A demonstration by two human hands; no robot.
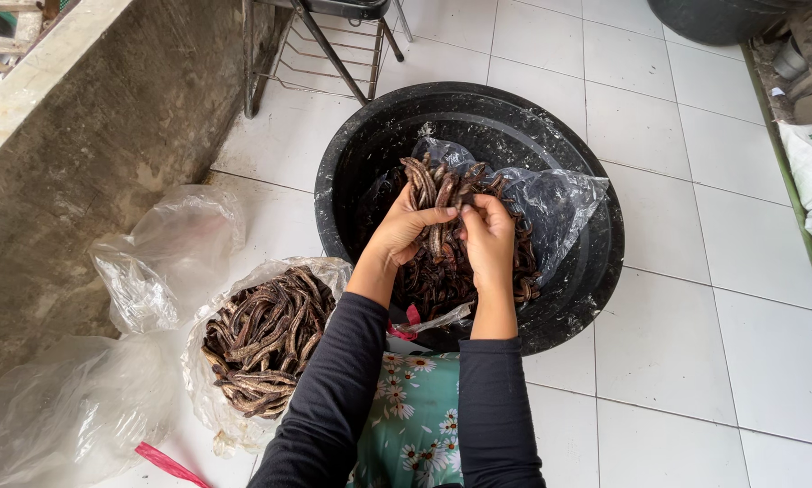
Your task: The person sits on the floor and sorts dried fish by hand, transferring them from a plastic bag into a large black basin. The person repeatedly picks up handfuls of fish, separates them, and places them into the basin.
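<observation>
Where the view begins, closest to the camera, a lap in green cloth printed with white flowers (415,425) fills the bottom edge, with two black sleeves (334,398) reaching forward from it. Just left of the lap, on the white tiled floor (695,316), sits an open clear plastic bag (243,280) full of long, dark brown dried pods (266,339). Further left lie two crumpled clear bags (153,262), and a strip of pink tie (167,465) shows near the lower one.

Beyond the lap stands a wide black plastic basin (587,298). Both hands are over its middle. The left hand (401,230) has its fingers curled shut around a bunch of dried pods (438,194), thumb pressed across the front. The right hand (489,237) sits touching it, fingers bent and pinched onto the same bunch. The bunch stands roughly upright between the two hands, above a loose heap of more pods (433,280) lying on a clear plastic bag (550,199) inside the basin.

Farther off, a rough concrete wall (90,181) runs along the left, a metal wire stand (325,54) rests on the tiles behind the basin, and the edge of another dark tub (722,18) shows at the top right.
</observation>
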